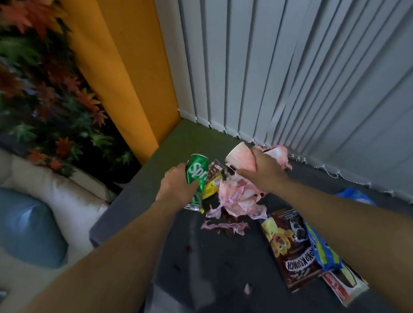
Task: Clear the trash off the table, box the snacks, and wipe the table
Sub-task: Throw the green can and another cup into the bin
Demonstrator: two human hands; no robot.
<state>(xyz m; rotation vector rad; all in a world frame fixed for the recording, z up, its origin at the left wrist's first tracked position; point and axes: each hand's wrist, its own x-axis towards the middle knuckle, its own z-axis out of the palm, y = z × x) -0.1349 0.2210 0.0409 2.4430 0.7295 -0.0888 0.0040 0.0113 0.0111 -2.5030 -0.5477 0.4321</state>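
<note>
Nearest you, the dark grey tabletop (222, 267) looks matte and speckled with small crumbs and one pink scrap. Below your right forearm, well short of the hand, lie the flat glossy snack packs: a brown Koko Krunch pouch (287, 246), a blue crinkled packet (323, 251) overlapping its edge, and a red-and-white wrapper (346, 286) nearest you. Farther out, between your two hands, sits a heap of thin, crumpled pink plastic (236, 198), torn strips trailing toward you. Your left hand (175, 186) is wrapped around a smooth green Sprite can (197, 174), tilted, its metal end pointing down at the tabletop. Just beside the can, a small brown and yellow wrapper (213, 180) is bunched up. Your right hand (263, 166) grips a pale paper cup (240, 160), tipped on its side with the round rim facing left.
</note>
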